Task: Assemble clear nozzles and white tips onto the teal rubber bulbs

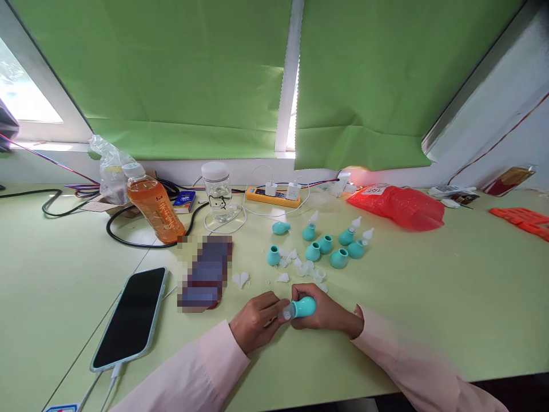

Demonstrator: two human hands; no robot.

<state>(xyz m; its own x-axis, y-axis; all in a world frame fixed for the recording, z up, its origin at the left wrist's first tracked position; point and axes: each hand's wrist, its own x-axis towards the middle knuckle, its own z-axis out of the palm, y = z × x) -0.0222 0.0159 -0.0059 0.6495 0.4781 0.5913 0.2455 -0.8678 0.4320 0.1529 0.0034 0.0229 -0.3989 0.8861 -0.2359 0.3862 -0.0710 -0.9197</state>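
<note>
My right hand [319, 312] is closed round a teal rubber bulb [305, 307] low over the near part of the table. A clear plastic nozzle [288, 312] sits at the bulb's left end, and the fingers of my left hand [261, 317] pinch it. Just beyond my hands lie loose translucent plastic pieces [305, 268]. Behind them several more teal bulbs [338, 258] stand with open mouths, while some, such as the bulb [355, 248] at the right, carry a pale tip [368, 234]. One bulb [281, 228] lies on its side.
To the left are a phone [131, 320] on a cable, a pixelated object [206, 272] and a leaning orange drink bottle [155, 206]. Farther back stand a clear lidded jar [217, 197] and an orange power strip [272, 197]. A red plastic bag [398, 207] lies back right.
</note>
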